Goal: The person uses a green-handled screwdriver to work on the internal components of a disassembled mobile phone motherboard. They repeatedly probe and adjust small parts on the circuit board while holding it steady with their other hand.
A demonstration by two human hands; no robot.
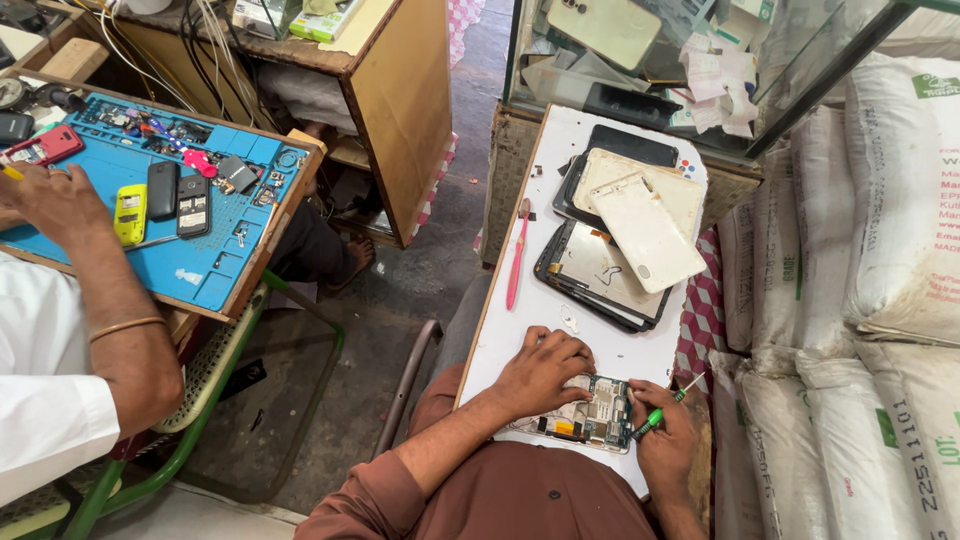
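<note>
Phone repair stall: dismantled handsets (pixel 620 240)

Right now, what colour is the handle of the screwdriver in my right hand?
Green. The screwdriver handle shows in the right hand, in the head view.

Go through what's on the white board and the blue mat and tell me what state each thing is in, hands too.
Opened phone: back off, circuit board exposed, flat on the white board.
Left hand: pressing down on the phone.
Right hand: gripping a green screwdriver, tip at the phone.
Tablet back covers: detached, stacked.
Pink toothbrush: lying unused.
Phones on the blue mat: lying flat.
</note>
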